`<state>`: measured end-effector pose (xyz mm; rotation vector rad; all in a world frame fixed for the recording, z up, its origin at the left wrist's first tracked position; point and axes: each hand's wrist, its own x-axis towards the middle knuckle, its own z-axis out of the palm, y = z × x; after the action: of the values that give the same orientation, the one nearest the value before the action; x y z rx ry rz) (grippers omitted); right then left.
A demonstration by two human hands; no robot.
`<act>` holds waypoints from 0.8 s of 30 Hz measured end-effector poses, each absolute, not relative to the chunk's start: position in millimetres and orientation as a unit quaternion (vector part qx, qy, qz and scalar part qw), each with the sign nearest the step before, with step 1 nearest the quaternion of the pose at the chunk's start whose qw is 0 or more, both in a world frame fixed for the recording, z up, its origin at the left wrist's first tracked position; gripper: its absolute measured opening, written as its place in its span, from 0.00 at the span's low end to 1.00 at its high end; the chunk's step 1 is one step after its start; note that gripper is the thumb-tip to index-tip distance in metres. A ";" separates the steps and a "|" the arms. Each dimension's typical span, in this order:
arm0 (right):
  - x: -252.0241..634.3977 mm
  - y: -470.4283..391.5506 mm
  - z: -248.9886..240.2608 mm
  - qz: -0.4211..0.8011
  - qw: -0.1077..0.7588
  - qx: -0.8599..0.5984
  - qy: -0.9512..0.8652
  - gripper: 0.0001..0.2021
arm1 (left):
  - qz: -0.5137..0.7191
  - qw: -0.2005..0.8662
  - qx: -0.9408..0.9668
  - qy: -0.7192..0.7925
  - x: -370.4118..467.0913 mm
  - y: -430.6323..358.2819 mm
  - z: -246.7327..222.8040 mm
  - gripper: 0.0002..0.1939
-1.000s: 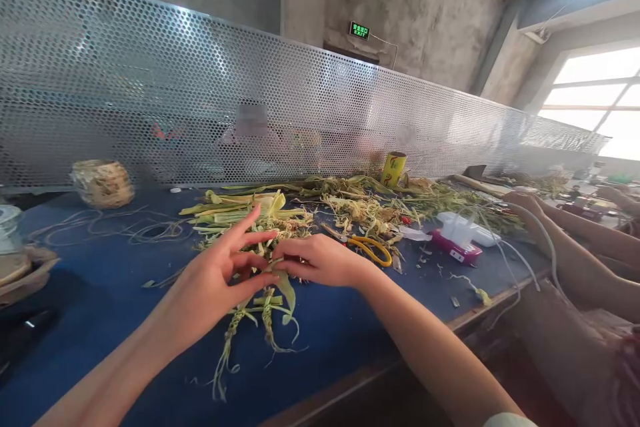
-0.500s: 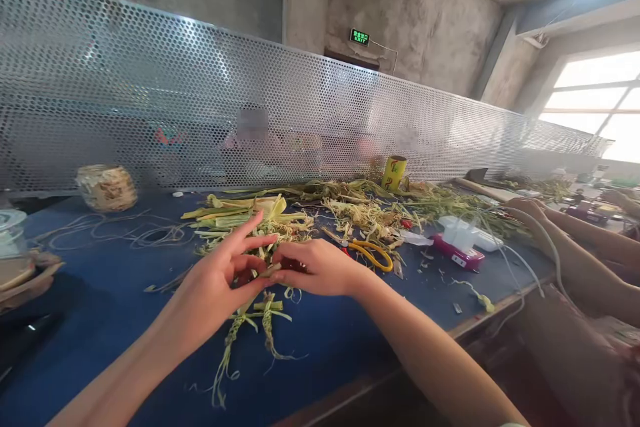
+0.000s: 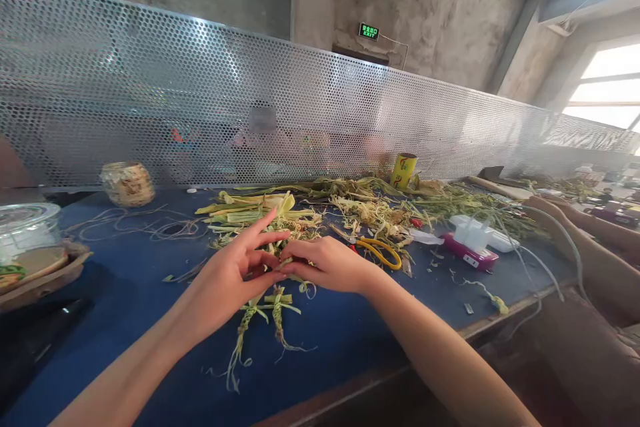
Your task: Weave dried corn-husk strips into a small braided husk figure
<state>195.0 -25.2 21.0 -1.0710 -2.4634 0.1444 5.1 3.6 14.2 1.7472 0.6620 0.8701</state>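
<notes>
At the far left, a clear round container [image 3: 27, 230] stands by a shallow brown tray [image 3: 55, 283], with a jar of dried material [image 3: 127, 185] farther back and loose coils of thin cord [image 3: 145, 227] beside it on the blue table [image 3: 340, 340]. The left forearm rises from the lower left, and the left hand [image 3: 225, 283] is tilted with its index finger pointing up and away; its fingers are fanned and partly bent, and the thumb reaches right to meet the right fingertips. Whether its other fingers grip anything is hidden. Below the hands lie two knotted plant pieces, the left one [image 3: 242, 332] and the right one [image 3: 279, 317], green and braided, with thin curling ends. Between the hands is a narrow, pale green plant strip [image 3: 296, 277], mostly covered; it shows at the meeting fingertips, under the right hand's thumb, near a small loose curl. The right hand [image 3: 334, 264] comes in from the lower right, palm down, with index finger and thumb almost closed in a pinch on the strip. Behind the hands, dried stalks [image 3: 250, 207] are piled. Right of them are yellow-handled scissors [image 3: 383, 253], a yellow can [image 3: 403, 171], a magenta power strip [image 3: 470, 252] and another person's forearm [image 3: 595, 240].
</notes>
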 end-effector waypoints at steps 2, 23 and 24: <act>194.2 -25.6 20.5 0.055 0.225 -0.384 -0.894 0.11 | 0.375 0.506 0.727 0.274 5.4 3.8 13.6 0.44; 193.8 -26.0 20.0 0.033 0.218 -0.367 -0.904 0.10 | 0.344 0.496 0.746 0.281 2.8 5.7 14.1 0.44; 194.2 -25.8 20.0 0.028 0.218 -0.368 -0.904 0.10 | 0.338 0.500 0.747 0.279 2.5 5.6 14.6 0.43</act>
<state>194.2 -25.8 20.0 -1.0179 -2.5018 0.0767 2.5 5.6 14.6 1.8056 0.6758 0.8183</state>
